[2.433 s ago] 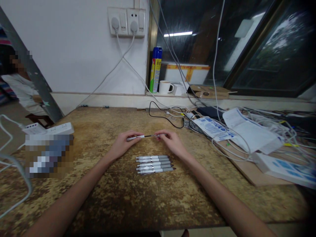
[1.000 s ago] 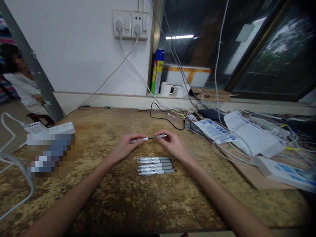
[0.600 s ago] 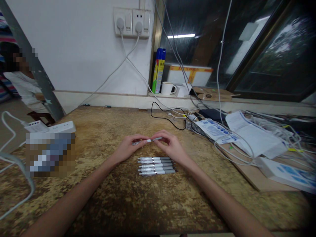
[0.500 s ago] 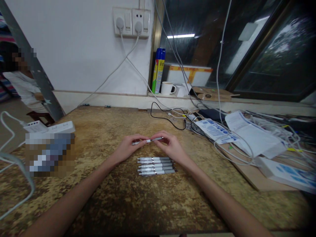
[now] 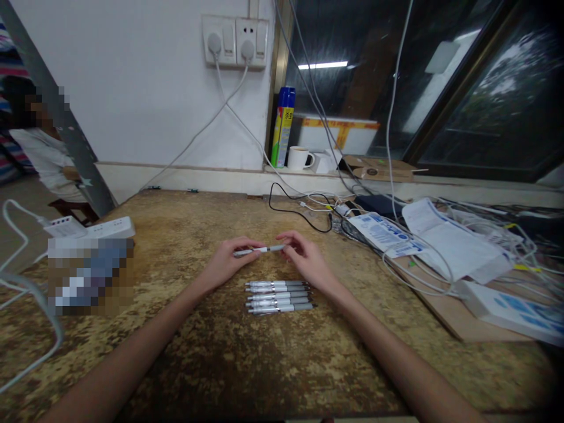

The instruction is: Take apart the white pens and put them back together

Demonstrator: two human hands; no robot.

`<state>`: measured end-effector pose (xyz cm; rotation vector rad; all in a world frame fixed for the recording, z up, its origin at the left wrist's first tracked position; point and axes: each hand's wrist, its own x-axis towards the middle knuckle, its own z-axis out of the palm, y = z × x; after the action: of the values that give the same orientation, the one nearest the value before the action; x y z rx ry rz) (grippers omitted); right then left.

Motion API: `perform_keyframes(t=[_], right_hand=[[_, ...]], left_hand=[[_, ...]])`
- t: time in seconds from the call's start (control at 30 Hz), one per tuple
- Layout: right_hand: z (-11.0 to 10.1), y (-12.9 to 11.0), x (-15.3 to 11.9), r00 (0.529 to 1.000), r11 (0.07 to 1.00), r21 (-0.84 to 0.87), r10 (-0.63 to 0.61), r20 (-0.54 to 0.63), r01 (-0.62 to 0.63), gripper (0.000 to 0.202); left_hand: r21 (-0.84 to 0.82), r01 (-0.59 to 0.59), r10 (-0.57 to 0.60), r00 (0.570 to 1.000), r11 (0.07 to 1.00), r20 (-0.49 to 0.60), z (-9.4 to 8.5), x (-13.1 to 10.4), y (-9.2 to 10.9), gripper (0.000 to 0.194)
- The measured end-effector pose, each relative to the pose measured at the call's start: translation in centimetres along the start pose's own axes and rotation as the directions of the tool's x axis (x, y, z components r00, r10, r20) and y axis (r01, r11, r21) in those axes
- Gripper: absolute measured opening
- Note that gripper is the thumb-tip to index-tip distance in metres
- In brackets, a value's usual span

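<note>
A white and grey pen [image 5: 267, 249] is held level above the worn wooden table [image 5: 211, 346]. The fingers and thumb of my left hand [image 5: 227, 261] grip its left part. At the pen's grey right end, my right hand [image 5: 304, 261] has its thumb and fingers around the tip, with the forefinger lifted off. Just below both hands, a row of several similar pens [image 5: 279, 296] lies side by side on the table, their grey ends to the right.
Papers [image 5: 449, 241], tangled cables and a white box [image 5: 506, 308] cover the right side. A power strip [image 5: 110, 228] and a blurred object lie left. A mug [image 5: 299, 157] and spray can [image 5: 282, 126] stand on the sill. A person [image 5: 44, 158] is far left.
My right hand's fingers have opened a little and shifted toward the pen's right end, baring more of its grey part. My left hand keeps its grip almost unmoved.
</note>
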<state>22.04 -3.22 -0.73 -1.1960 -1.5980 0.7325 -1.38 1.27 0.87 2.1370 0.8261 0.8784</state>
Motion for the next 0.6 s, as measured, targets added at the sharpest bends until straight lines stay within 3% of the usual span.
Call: perform_keyframes(t=[0.27,0.47,0.6], right_hand=[[-0.19,0.34,0.13,0.996,0.996,0.058,0.058,0.066,-0.062,0.028],[-0.48,0.1,0.21,0.999,1.0,0.03,0.001,0.033,-0.002,0.023],[-0.51,0.46,0.22,0.996,0.997,0.013,0.07,0.061,-0.071,0.025]], left_hand=[[0.012,-0.011,0.011,1.0,1.0,0.006,-0.2,0.02,0.2,0.025],[0.016,-0.011,0.011,1.0,1.0,0.002,-0.29,0.0,0.0,0.026],[0.009,-0.023,0.023,1.0,1.0,0.013,-0.28,-0.01,0.05,0.024]])
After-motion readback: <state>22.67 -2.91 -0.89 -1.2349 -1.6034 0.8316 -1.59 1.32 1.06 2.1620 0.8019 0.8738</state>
